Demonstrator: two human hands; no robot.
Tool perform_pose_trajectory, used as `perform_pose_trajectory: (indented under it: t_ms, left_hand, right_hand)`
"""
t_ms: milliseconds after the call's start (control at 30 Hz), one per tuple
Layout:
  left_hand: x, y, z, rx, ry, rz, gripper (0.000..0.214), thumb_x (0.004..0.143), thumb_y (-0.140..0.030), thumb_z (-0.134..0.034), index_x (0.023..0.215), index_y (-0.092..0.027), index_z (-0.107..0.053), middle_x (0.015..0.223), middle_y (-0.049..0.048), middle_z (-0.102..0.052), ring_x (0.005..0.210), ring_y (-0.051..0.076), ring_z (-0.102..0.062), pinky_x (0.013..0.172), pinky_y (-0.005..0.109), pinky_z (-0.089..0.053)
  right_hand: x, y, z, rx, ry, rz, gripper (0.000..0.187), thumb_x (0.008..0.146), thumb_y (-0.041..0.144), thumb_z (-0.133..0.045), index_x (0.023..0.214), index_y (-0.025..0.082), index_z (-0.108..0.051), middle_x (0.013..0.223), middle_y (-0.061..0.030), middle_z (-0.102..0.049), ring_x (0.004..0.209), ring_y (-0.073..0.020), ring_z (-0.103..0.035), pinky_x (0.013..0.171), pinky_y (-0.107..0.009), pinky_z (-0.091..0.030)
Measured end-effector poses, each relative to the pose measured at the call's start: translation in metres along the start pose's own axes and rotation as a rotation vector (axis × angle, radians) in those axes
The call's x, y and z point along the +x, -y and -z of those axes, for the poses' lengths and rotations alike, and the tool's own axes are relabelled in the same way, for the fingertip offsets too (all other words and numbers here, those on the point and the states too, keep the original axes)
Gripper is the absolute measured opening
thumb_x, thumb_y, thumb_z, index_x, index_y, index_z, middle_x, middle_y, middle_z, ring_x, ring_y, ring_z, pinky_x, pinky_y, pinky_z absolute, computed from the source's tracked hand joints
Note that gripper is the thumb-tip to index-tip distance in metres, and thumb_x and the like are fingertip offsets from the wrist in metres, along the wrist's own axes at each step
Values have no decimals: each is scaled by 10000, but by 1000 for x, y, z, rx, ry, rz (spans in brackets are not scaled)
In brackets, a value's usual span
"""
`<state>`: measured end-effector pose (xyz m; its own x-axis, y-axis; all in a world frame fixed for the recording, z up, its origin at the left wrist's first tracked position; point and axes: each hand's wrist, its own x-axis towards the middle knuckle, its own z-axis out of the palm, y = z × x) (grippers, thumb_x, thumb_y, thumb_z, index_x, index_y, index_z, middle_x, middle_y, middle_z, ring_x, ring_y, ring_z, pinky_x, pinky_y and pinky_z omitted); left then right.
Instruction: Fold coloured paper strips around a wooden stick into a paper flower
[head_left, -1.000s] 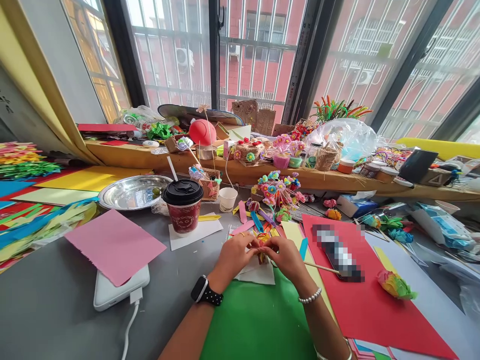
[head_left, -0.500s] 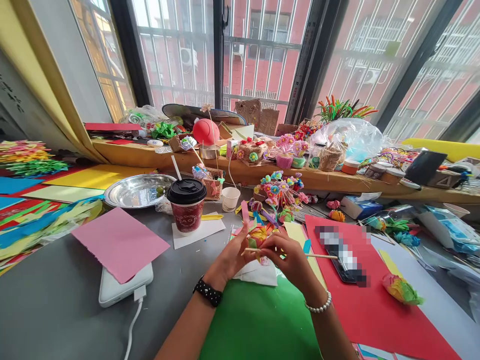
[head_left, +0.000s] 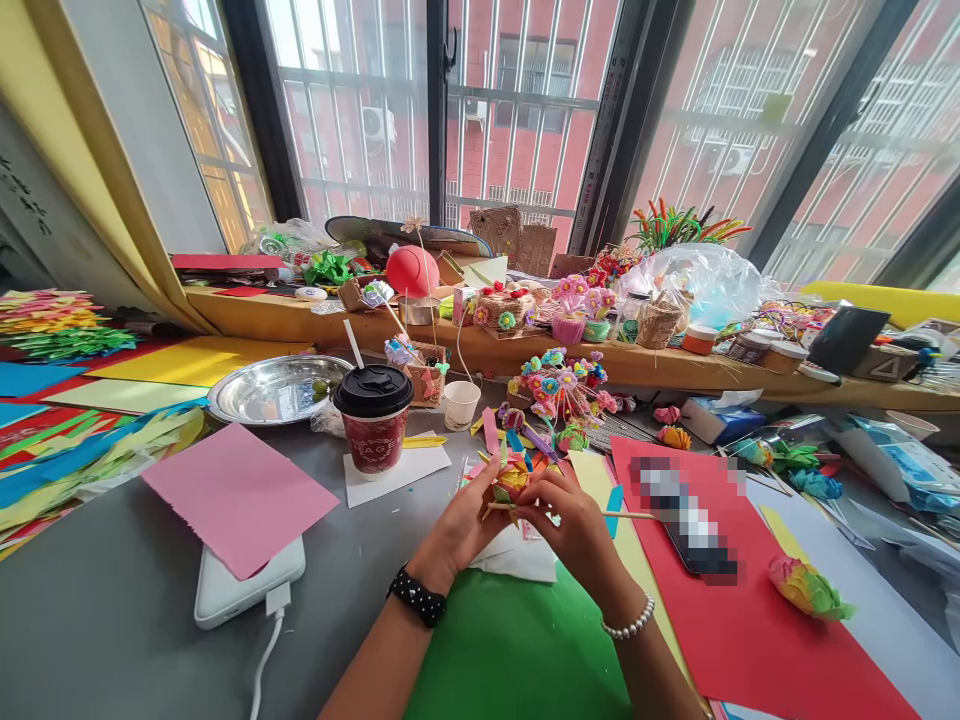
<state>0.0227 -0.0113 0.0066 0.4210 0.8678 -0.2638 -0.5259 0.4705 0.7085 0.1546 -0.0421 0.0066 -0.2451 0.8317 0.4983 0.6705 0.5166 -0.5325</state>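
Your left hand (head_left: 465, 520) and right hand (head_left: 574, 520) pinch a crinkly multicolour paper flower (head_left: 512, 476) on a thin wooden stick (head_left: 626, 514), held just above the green sheet (head_left: 517, 650). Compared with half a second ago, the flower sits slightly lower and closer between your fingers. Grey table (head_left: 112, 620) cluttered with paper; lidded red cup (head_left: 373, 420) near; barred windows behind.
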Motion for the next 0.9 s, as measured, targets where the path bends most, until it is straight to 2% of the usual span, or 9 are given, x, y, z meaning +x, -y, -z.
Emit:
perform_pose_trajectory:
  t_ms: [100, 300, 467, 567, 700, 800, 900]
  left_hand:
    - [1, 1, 1, -28, 11, 0, 266, 813, -337, -421, 735, -124, -560, 667, 25, -584, 569, 87, -518, 570, 217, -441]
    - [3, 3, 3, -159, 112, -26, 241, 816, -283, -430, 763, -98, -574, 673, 40, -593, 587, 96, -531, 581, 221, -440]
    - [2, 0, 3, -186, 78, -39, 201, 790, -250, -455, 719, -102, -570, 638, 30, -594, 550, 92, -533, 538, 210, -434]
    - [-1, -6, 4, -173, 82, -26, 158, 767, -225, -471, 710, -116, -568, 609, 14, -590, 517, 88, -532, 500, 200, -427]
    - [-5, -11, 6, -113, -7, -1, 203, 728, -324, -534, 679, -128, -558, 564, -1, -583, 460, 82, -520, 430, 185, -409]
    - [-5, -11, 7, -94, -65, -8, 154, 704, -288, -564, 741, -138, -567, 586, -6, -594, 463, 74, -527, 411, 162, -398]
    - [-2, -8, 6, -114, -33, -20, 149, 715, -231, -538, 840, -156, -565, 621, -8, -598, 490, 73, -542, 418, 154, -404]
  right_hand:
    - [0, -1, -3, 6, -51, 33, 73, 773, 212, -517, 751, 188, -583, 779, -47, -579, 708, -152, -547, 613, -247, -448]
    - [-1, -1, -7, -17, -166, 125, 83, 782, 209, -500, 747, 181, -569, 768, -47, -567, 695, -148, -544, 585, -244, -449]
    - [-2, 1, -8, -75, -194, 168, 72, 784, 203, -504, 760, 181, -569, 786, -49, -578, 697, -148, -545, 587, -256, -440]
    - [-2, 4, -8, -72, -188, 199, 69, 787, 205, -506, 756, 184, -564, 793, -50, -584, 765, -158, -556, 620, -262, -443]
    - [-1, 9, -10, -70, -184, 268, 64, 784, 202, -516, 736, 185, -555, 772, -43, -590, 829, -165, -561, 640, -260, -443]
    - [-1, 10, -12, -106, -172, 294, 89, 790, 214, -508, 721, 180, -554, 760, -41, -593, 793, -160, -568, 625, -260, -443]
    - [-1, 9, -13, -137, -179, 304, 100, 792, 215, -507, 712, 175, -551, 750, -42, -596, 789, -165, -567, 622, -263, -444]
